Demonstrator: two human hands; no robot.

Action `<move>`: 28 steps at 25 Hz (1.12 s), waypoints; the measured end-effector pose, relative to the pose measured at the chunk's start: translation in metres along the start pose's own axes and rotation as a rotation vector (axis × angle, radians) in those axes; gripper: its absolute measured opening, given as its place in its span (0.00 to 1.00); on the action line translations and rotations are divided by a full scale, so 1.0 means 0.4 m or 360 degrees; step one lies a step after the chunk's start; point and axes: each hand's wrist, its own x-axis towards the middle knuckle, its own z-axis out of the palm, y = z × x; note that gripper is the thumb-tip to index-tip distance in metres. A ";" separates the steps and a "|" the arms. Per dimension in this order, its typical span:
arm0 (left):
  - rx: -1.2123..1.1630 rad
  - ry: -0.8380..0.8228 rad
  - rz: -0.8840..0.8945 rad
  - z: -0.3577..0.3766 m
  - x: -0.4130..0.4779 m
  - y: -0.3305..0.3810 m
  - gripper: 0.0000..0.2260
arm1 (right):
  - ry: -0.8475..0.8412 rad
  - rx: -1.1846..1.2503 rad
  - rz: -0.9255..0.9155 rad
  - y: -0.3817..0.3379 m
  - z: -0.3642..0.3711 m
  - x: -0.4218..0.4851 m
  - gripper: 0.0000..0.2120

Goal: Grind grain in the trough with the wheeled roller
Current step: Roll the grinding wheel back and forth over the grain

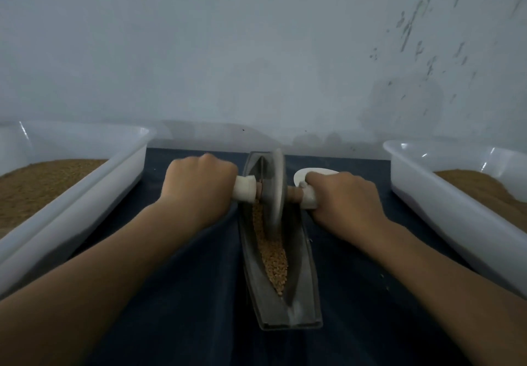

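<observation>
A long grey boat-shaped trough [305,288] lies lengthwise on a dark blue cloth, running away from me. Tan grain [273,257] fills its groove from the middle toward the near end. A grey metal wheel [275,191] on a wooden axle stands upright in the far half of the trough, slightly blurred. My left hand [199,186] grips the white handle on the wheel's left side. My right hand [345,197] grips the white handle on the right.
A white plastic tub [94,194] holding brown grain stands at the left; a second white tub [445,206] with brown grain stands at the right. A white spoon-like scoop [316,173] lies behind my right hand. A pale wall rises just beyond the cloth.
</observation>
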 end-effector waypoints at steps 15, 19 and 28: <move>-0.0237 -0.0297 0.0037 0.063 0.102 -0.057 0.10 | -0.0067 -0.0139 -0.0009 0.009 0.035 0.110 0.12; -0.0262 -0.0271 0.0073 0.040 0.017 -0.053 0.10 | -0.0150 -0.0097 -0.0071 0.007 -0.023 0.046 0.07; -0.0150 -0.0240 0.0041 0.036 -0.020 -0.057 0.09 | -0.0186 -0.0134 -0.0155 0.031 -0.056 -0.004 0.14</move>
